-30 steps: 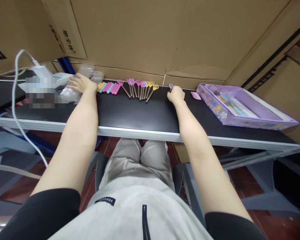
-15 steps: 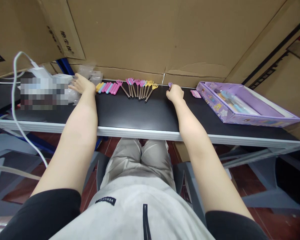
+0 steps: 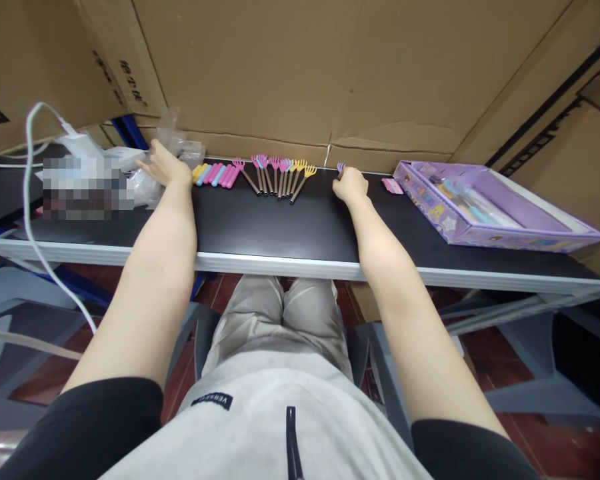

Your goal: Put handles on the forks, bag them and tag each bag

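Note:
My right hand (image 3: 351, 185) is closed on a purple claw-headed back scratcher; only its purple prongs (image 3: 341, 167) show beyond my fingers. Over on the left, my left hand (image 3: 166, 165) has its fingers spread among crumpled clear plastic bags (image 3: 146, 189). Whether it touches the plastic is unclear. Between my hands, several back scratchers (image 3: 280, 179) lie fanned out, with pink, blue and yellow claw heads and metal rods. Beside my left wrist is a row of pink, blue and yellow handle grips (image 3: 216, 175).
A purple open box (image 3: 460, 230) with wrapped items stands at the right, a small pink card (image 3: 393, 186) beside it. Brown cardboard (image 3: 300, 73) walls the back of the black table (image 3: 280, 230). A white cable (image 3: 29, 193) hangs over the left edge.
My left hand's fingers have lifted and shifted slightly, and clear plastic behind them stands higher. My right hand stays in place with the purple back scratcher.

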### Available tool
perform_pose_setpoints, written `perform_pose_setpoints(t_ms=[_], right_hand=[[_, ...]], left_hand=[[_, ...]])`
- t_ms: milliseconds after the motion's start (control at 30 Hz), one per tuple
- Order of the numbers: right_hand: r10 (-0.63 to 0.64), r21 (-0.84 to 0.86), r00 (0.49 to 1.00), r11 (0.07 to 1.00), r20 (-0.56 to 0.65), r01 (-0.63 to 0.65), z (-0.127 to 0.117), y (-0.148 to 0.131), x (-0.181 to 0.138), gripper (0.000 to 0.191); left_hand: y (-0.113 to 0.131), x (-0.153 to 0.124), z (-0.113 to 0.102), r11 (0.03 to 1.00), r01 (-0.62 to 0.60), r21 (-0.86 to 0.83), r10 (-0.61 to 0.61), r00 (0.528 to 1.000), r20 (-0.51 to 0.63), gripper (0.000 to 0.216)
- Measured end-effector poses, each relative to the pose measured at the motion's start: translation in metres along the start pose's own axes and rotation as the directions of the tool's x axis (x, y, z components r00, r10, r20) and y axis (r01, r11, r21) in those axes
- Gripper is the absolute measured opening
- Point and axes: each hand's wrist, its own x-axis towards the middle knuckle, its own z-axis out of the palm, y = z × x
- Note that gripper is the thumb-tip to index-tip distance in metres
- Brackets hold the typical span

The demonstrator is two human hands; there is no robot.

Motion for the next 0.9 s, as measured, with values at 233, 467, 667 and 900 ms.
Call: perform_pose_setpoints(t_ms=[233,467,667,900], right_hand=[[-0.001,-0.003,1.000,1.000,0.003,0.001,0.000,-0.001,0.000,0.041],[-0.002,-0.003,1.000,1.000,-0.011,0.002,0.003,0.001,0.004,0.040],[-0.040,0.011,0.999,0.999,-0.033,0.040,0.002,0.000,0.004,0.040],[-0.260,0.234,0.962,0.933,-0.083,0.273,0.002,-0.023,-0.006,0.038]], left_hand=[[0.047,-0.042,-0.030,0.994,0.092,-0.059,-0.104,0.968,-0.230,0.067],[0.063,-0.048,-0.033,0.997,-0.061,-0.057,0.041,0.955,-0.295,0.078],[0.085,-0.061,-0.038,0.922,-0.236,-0.306,0.209,0.971,-0.120,0.075],[0.130,-0.095,-0.024,0.877,-0.425,-0.222,0.393,0.902,-0.176,0.076]])
